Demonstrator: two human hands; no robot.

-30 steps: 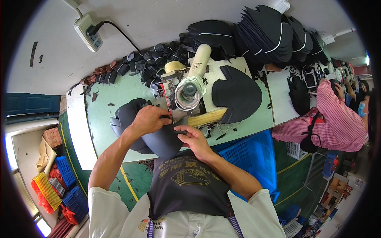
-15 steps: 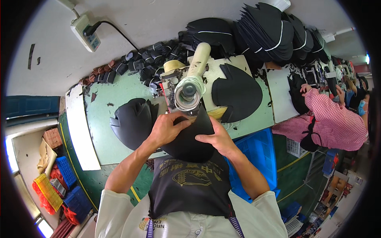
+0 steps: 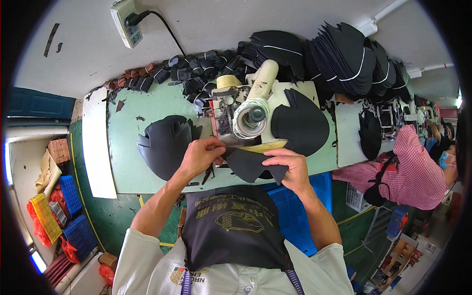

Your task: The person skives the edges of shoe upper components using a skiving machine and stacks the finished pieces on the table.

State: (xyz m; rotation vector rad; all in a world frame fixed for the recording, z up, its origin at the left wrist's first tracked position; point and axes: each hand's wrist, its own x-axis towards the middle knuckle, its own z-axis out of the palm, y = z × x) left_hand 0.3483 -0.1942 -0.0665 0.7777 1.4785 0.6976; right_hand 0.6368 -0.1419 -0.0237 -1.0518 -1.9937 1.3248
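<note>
My left hand (image 3: 200, 157) pinches one end of a black sheet piece (image 3: 246, 165) that looks like a cut shoe part. Fingers and thumb of my right hand (image 3: 291, 169) grip its other end, where the piece folds and hangs down. It is held across the front of a bench machine (image 3: 255, 113) with a cream-coloured arm and a round head, beside a yellowish strip at its base. Left of the machine lies a stack of pointed black pieces (image 3: 164, 147). More such black pieces (image 3: 300, 127) lie to its right.
Tied stacks of black pieces (image 3: 344, 59) and small rolled bundles (image 3: 201, 65) line the wall. A blue crate (image 3: 322, 194) stands below the table's right edge. Another person in a pink checked garment (image 3: 413, 167) works at the right. A power strip (image 3: 127, 24) hangs on the wall.
The black piece has turned and now spreads sideways between my hands. My right hand has moved right and changed its grip, while the view has shifted slightly.
</note>
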